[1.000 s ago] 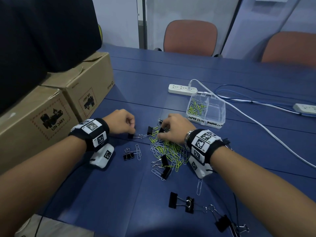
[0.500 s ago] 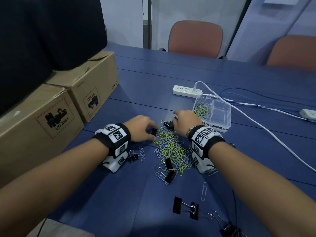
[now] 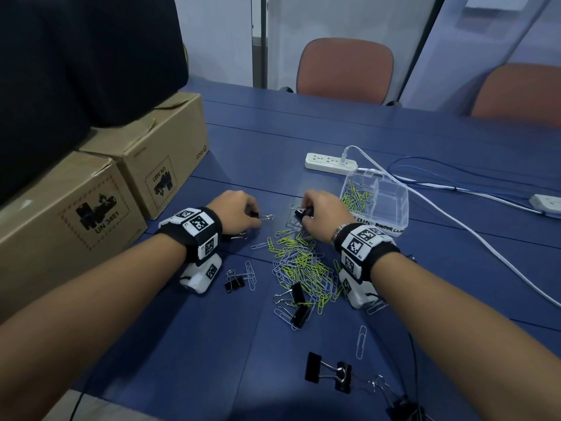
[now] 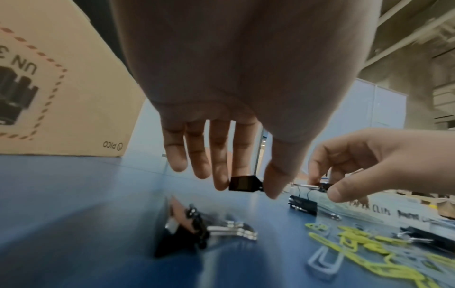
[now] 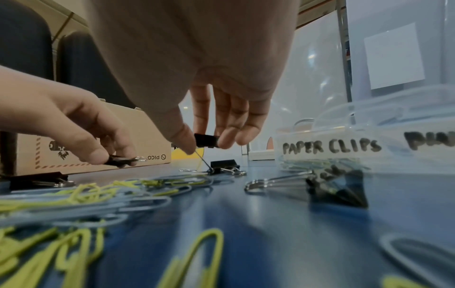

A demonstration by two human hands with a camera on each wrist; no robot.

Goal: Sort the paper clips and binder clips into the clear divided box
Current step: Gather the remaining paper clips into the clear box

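Note:
My left hand [image 3: 243, 212] pinches a small black binder clip [image 4: 245, 183] between thumb and fingers, just above the blue table [image 3: 188, 344]. My right hand [image 3: 318, 212] pinches another black binder clip [image 5: 206, 140], lifted a little off the table left of the clear divided box [image 3: 391, 205]. The box's left compartment holds paper clips [image 3: 355, 194]; the right one looks bare. A heap of green and silver paper clips [image 3: 303, 265] lies between my wrists. More black binder clips [image 3: 299, 305] lie in and near the heap.
Two cardboard boxes [image 3: 158, 165] stand along the left side. A white power strip [image 3: 331, 162] and its cables [image 3: 455, 235] run behind and right of the clear box. Two binder clips [image 3: 329, 372] lie near the front edge. Chairs [image 3: 344, 71] stand beyond the table.
Both hands have moved away from me, past the heap. Each now holds a black binder clip lifted off the table; the right hand has come closer to the clear box.

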